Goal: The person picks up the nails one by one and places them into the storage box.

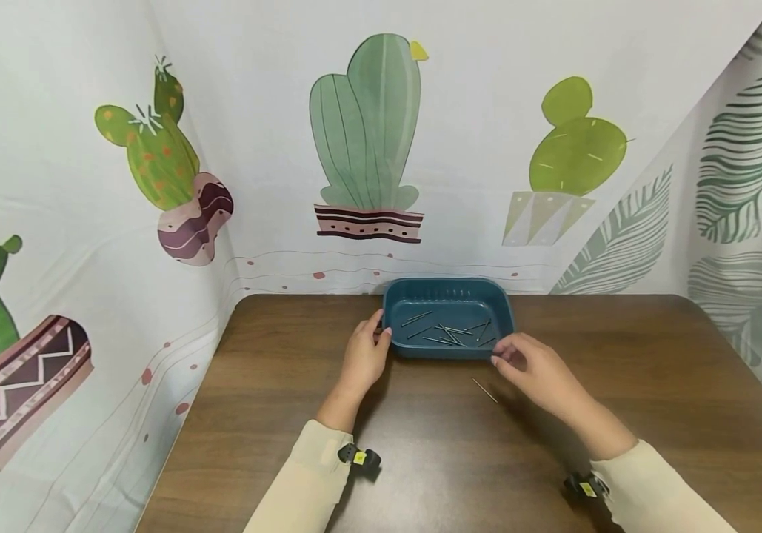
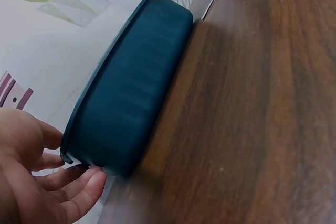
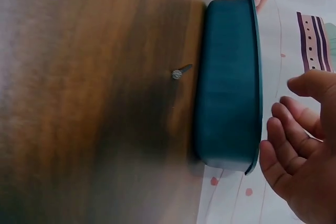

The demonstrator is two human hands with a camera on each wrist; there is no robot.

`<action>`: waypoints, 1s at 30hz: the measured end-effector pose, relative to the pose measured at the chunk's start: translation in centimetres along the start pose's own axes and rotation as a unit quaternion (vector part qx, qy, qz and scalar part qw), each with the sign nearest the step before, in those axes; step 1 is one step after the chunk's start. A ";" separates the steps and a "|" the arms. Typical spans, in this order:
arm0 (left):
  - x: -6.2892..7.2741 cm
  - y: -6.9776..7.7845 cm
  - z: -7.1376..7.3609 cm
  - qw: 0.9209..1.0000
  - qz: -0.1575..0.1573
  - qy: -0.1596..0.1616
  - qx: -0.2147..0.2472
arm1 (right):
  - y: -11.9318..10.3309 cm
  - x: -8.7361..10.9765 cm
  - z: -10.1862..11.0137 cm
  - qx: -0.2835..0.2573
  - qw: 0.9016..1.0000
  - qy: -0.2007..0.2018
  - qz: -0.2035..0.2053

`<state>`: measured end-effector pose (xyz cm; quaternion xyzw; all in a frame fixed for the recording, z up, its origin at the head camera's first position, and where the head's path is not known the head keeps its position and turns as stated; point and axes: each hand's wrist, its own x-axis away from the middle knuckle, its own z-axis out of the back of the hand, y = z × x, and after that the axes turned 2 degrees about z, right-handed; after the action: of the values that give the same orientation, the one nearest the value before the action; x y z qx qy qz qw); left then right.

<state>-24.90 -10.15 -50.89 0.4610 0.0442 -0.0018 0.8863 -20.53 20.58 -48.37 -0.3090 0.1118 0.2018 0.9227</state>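
A dark blue-green plastic tray [image 1: 449, 354] stands at the back of the wooden table, with several thin metal nails [image 1: 450, 331] lying loose in it. My left hand [image 1: 366, 355] rests its fingertips against the tray's left end, close under the rim in the left wrist view. Over the front right corner hovers my right hand [image 1: 540, 374]. In the right wrist view its thumb and fingers stand apart, with nothing seen between them. One single nail [image 1: 485, 390] lies on the table in front of the tray, below the right hand; its head [image 3: 177, 75] shows in the right wrist view.
The brown wooden table [image 1: 434, 459] ends just behind the tray at a white cloth [image 1: 467, 148] printed with cacti and leaves. Each sleeve cuff carries a small black camera, one on the left [image 1: 361, 459] and one on the right [image 1: 586, 486].
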 end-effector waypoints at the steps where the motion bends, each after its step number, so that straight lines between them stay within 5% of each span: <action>1: 0.0 0.0 0.0 1.000 -0.002 0.001 0.000 | 0.0 0.2 0.0 0.001 1.000 -0.012 -0.002; 13: 0.1 0.2 0.1 1.000 -0.005 0.002 0.001 | 0.2 1.2 -0.6 0.015 0.995 -0.095 -0.015; 21: 0.1 0.2 0.1 1.000 -0.005 0.005 -0.001 | 0.1 1.6 -1.0 0.005 0.983 -0.180 -0.045; 30: 0.0 0.1 -0.1 1.000 -0.005 0.006 0.002 | 0.3 2.0 -1.5 0.028 0.980 -0.193 -0.045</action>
<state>-24.92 -10.04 -50.90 0.4625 0.0517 -0.0039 0.8851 -18.99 20.46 -50.35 -0.2430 -0.0767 0.2126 0.9433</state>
